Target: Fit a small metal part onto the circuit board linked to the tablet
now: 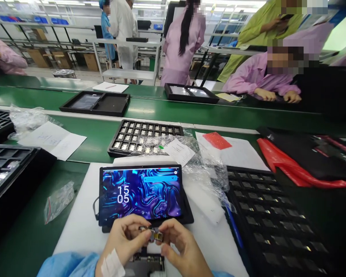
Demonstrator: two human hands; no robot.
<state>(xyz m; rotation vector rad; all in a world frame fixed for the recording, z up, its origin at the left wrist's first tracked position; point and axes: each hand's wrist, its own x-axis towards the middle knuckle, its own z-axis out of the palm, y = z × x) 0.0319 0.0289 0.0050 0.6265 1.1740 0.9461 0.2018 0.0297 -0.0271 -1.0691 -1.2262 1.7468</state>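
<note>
Both hands meet at the lower middle, in front of a lit tablet [141,194] showing 15 05. My left hand [128,238], with white tape at the wrist, pinches a small metallic module [156,235] from the left. The fingers of my right hand [181,244] close on the module's right side. Just below the hands lies an opened device [148,265] with a dark circuit board, partly cut off by the frame edge. The tablet leans on a black stand on a white foam sheet [77,231].
Behind the tablet is a black tray of small parts [118,148] under bubble wrap. Another parts tray [265,215] stands right, a black tray stack [23,181] left. A small plastic bag [59,202] lies left. People in coats are beyond the green bench [150,109].
</note>
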